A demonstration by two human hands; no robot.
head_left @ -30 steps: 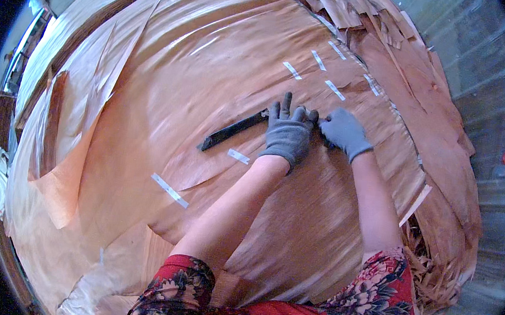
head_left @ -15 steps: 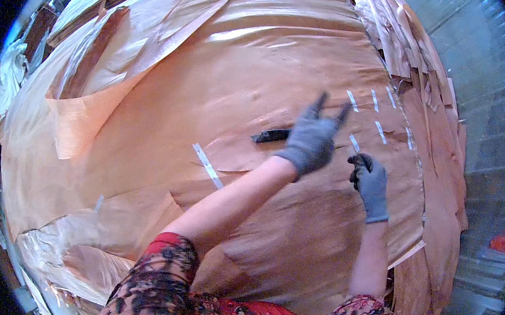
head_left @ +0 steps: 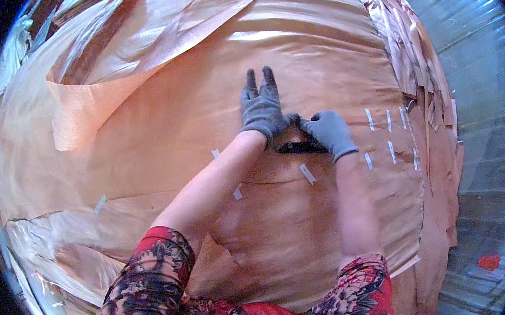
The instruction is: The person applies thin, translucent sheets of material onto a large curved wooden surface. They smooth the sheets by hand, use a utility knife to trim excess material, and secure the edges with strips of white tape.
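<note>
Both my hands wear grey gloves with dark fingertips, over a broad stack of thin tan wood veneer sheets (head_left: pixel 162 143). My left hand (head_left: pixel 262 111) lies on the sheet, two fingers stretched forward and apart, its thumb side meeting the right fingers. My right hand (head_left: pixel 331 133) is closed, fingertips pinched beside the left thumb; what they hold, if anything, is hidden. Below them lies a black, narrow tool (head_left: pixel 299 147), partly covered by the right hand; its kind I cannot tell. A short white tape strip (head_left: pixel 307 174) sits just nearer to me, across a seam.
Several more white tape strips (head_left: pixel 388 120) stick to the veneer at the right. A curled veneer flap (head_left: pixel 80 119) rises at the left. Ragged sheet edges (head_left: pixel 408 57) hang at the far right, beside shiny plastic sheeting (head_left: pixel 487 119). A red item (head_left: pixel 488 261) lies at the right.
My hands have moved left and come together. The right hand has left the taped area at the right. A tape strip now shows on the seam nearer to me. The view has shifted slightly.
</note>
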